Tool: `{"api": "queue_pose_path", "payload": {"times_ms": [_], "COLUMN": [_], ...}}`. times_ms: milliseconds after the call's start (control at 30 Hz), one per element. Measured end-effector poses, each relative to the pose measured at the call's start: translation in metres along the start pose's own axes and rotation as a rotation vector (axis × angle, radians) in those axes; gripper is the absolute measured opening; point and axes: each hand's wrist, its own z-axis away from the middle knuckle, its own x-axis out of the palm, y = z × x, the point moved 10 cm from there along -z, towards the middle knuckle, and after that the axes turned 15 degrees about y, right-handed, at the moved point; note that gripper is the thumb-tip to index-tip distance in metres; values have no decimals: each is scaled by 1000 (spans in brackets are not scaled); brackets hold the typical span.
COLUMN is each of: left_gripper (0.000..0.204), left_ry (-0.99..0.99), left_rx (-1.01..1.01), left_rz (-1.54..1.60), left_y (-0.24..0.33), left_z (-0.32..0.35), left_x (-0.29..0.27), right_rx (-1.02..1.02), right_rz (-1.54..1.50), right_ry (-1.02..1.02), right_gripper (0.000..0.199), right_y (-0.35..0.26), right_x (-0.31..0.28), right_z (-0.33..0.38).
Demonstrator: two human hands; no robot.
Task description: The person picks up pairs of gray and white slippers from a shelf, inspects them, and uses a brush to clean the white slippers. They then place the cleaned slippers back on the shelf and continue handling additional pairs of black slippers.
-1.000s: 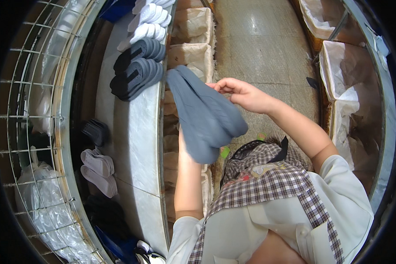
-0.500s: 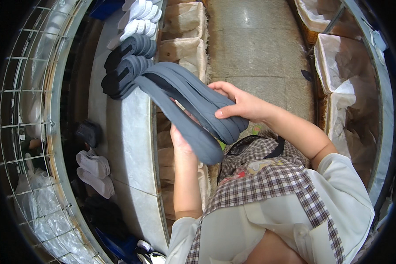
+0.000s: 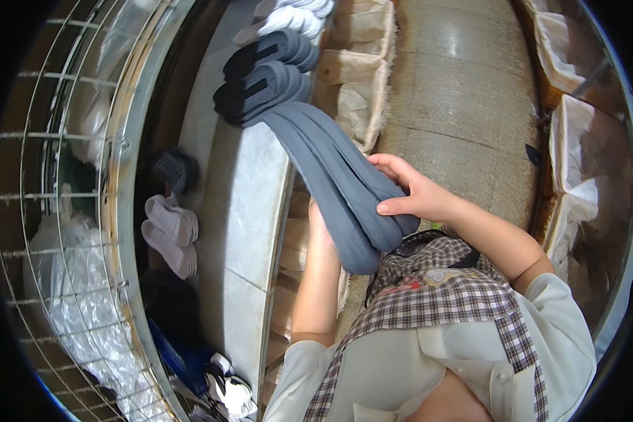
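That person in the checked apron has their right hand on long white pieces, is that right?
Not white: the head view shows the long pieces are grey. The right hand is on them, and the apron is checked.

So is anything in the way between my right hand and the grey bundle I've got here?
Nothing visible: your right hand directly touches the grey bundle, thumb on top. The bundle hides most of your left hand.
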Motion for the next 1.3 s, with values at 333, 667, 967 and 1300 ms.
{"api": "queue_pose_path", "payload": {"times_ms": [333,667,967,1300], "left_gripper": [50,64,74,36], "left_ry": [512,661,980,640], "left_rx": [54,47,460,479], "left_rz": [-108,23,81,209], "left_y": [156,182,328,418], "left_z": [-92,-157,-149,-254], "left_x": [-121,-159,-342,-381], "right_rx": [167,354,476,512], "right_rz": [46,24,27,-26], "right_ry": [153,176,285,501], "right_gripper": [40,29,22,21], "right_y": [62,119,175,242], "right_x": [-36,-27,-8,46], "right_z": [-2,10,-3,9]}}
